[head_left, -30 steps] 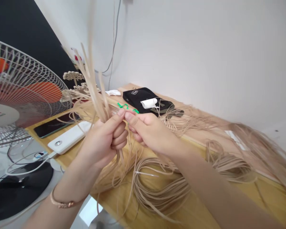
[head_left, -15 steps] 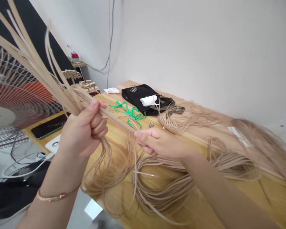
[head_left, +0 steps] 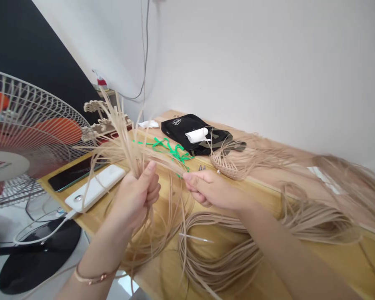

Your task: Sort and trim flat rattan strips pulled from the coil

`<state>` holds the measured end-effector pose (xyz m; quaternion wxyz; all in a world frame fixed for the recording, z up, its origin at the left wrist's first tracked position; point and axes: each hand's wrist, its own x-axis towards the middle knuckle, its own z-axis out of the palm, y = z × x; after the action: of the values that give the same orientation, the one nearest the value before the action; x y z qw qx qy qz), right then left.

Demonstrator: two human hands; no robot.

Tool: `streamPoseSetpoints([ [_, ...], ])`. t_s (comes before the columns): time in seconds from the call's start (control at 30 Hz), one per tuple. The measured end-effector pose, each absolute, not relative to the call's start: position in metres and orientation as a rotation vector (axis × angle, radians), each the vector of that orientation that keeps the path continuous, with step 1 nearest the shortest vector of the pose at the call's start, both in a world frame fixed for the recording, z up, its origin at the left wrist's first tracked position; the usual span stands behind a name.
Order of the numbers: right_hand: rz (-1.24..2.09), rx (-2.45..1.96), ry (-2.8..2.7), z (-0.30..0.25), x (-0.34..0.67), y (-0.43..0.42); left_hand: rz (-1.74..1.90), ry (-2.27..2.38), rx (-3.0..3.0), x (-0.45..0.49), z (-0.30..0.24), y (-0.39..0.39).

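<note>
My left hand [head_left: 137,196] is closed around a bundle of pale rattan strips [head_left: 121,133] whose ends fan upward and whose tails hang below the fist. My right hand [head_left: 211,189] pinches a single strip that runs from the bundle across to it. Both hands hover over the front of a wooden table [head_left: 268,187]. A coil of the same strips [head_left: 225,254] lies on the table below my right wrist. A small partly woven basket [head_left: 226,166] sits just beyond my right hand.
A black pouch [head_left: 187,131] with a white roll [head_left: 198,134] lies at the back, green ties [head_left: 171,150] in front of it. A white power bank [head_left: 95,187] and phone [head_left: 71,173] lie left. A standing fan [head_left: 25,137] is at far left. More strips [head_left: 331,196] pile right.
My left hand has swung the bundle from far upper left back toward the middle and lower. My right hand stays pinched on one strip, slightly farther right than a second ago.
</note>
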<state>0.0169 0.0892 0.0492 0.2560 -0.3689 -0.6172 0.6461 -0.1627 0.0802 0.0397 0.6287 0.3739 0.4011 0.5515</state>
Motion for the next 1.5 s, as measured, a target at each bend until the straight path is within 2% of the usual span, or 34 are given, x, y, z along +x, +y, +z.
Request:
streamPoseSetpoints([
  [0.33,1.647,-1.128,-1.314,0.036,0.043,0.092,1.246,1.19,0.763,-0.196,0.031,0.066],
  [0.73,1.653,-1.18,-1.245,0.033,0.039,0.084,0.98,0.837,0.532,-0.208,0.015,0.065],
  [0.97,1.693,-1.152,-1.278,0.025,0.031,0.081,1.6,0.605,0.416,-0.177,0.024,0.043],
  [1.2,1.7,-1.157,-1.437,0.028,0.015,0.072,1.11,0.963,0.596,-0.138,0.005,0.051],
  [1.5,1.921,-1.059,-1.484,0.024,0.005,0.072,1.028,0.84,0.527,-0.128,0.004,0.056],
])
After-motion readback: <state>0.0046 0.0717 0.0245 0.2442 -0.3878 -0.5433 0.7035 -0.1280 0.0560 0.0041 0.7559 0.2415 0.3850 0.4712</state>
